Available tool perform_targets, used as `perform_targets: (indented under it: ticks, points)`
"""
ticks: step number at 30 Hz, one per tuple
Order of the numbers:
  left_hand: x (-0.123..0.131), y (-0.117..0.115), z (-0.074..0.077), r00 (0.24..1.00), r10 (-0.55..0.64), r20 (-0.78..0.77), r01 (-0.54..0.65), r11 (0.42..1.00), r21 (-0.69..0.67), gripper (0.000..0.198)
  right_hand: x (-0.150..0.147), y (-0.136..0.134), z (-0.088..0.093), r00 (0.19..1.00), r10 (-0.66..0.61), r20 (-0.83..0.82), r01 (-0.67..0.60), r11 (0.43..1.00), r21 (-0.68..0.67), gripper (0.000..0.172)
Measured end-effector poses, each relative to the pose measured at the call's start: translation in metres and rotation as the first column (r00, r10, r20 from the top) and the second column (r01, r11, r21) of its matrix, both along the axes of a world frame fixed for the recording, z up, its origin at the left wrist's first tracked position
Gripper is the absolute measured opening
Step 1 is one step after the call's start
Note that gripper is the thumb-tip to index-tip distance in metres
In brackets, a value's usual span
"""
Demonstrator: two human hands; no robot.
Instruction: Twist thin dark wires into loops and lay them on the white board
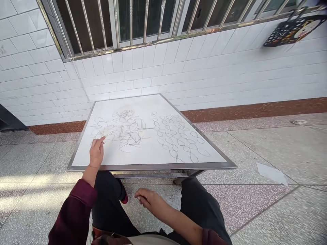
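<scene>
A low white board with a metal frame (153,166) stands in front of my knees, covered in pencil lines. A tangled scribble (120,131) fills its left half, and rows of linked loops (176,139) fill its right half. My left hand (97,151) rests at the board's near left, with the index finger stretched out and touching the surface beside the scribble. I see no tool in it. My right hand (149,200) hangs over the floor between my black-trousered knees, its fingers curled and holding nothing visible. A maroon sleeve (76,207) covers my left arm.
A white tiled wall (158,75) with a barred window (145,20) rises close behind the board. A black patterned bag (293,30) hangs at top right. The terrazzo floor (245,153) surrounds the board, with a pale paper scrap (272,173) lying on it.
</scene>
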State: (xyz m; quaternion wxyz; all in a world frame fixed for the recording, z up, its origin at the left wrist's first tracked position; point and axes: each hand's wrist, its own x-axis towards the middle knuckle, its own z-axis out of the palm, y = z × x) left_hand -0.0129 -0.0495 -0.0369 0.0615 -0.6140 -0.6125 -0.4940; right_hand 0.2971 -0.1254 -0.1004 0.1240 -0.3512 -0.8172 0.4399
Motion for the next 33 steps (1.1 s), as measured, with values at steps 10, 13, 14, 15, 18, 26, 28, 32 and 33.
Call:
perform_targets:
  ticks: [10,13,14,15,18,26,28,32,33]
  points:
    - [-0.004,-0.023,-0.057,0.999,0.052,0.013,-0.049,0.987,-0.151,0.036,-0.049,0.101,0.044,0.974,-0.153,-0.168,0.223,0.788,0.575,0.020]
    - [-0.003,-0.021,-0.062,0.999,0.030,0.033,-0.024,0.986,-0.165,0.038,-0.068,0.125,0.043,0.977,-0.176,-0.120,0.212,0.763,0.611,0.019]
    - [-0.003,-0.021,-0.062,0.999,0.029,0.045,-0.022,0.987,-0.162,0.038,-0.074,0.128,0.041,0.978,-0.174,-0.115,0.208,0.763,0.612,0.019]
    - [-0.003,-0.021,-0.062,0.998,0.033,0.059,-0.024,0.988,-0.154,0.039,-0.079,0.128,0.038,0.979,-0.167,-0.115,0.203,0.765,0.611,0.019]
    - [-0.004,-0.022,-0.061,0.990,0.070,0.122,-0.056,0.991,-0.121,0.042,-0.094,0.117,0.028,0.991,-0.095,-0.093,0.132,0.772,0.621,0.020]
    - [-0.012,-0.023,-0.066,0.926,0.138,0.352,-0.132,0.990,-0.041,0.041,-0.101,0.095,0.007,0.999,-0.020,-0.046,0.046,0.732,0.679,0.025]
    - [-0.011,-0.024,-0.066,0.904,0.131,0.408,-0.132,0.991,-0.025,0.041,-0.100,0.097,0.005,0.998,-0.014,-0.062,0.053,0.721,0.691,0.025]
    - [-0.004,-0.029,-0.058,0.873,0.091,0.479,-0.104,0.995,0.001,0.044,-0.099,0.097,0.003,0.997,-0.005,-0.082,0.064,0.667,0.742,0.026]
    - [-0.002,-0.031,-0.054,0.868,0.079,0.490,-0.095,0.995,0.008,0.045,-0.098,0.096,0.005,0.996,0.006,-0.093,0.067,0.654,0.754,0.026]
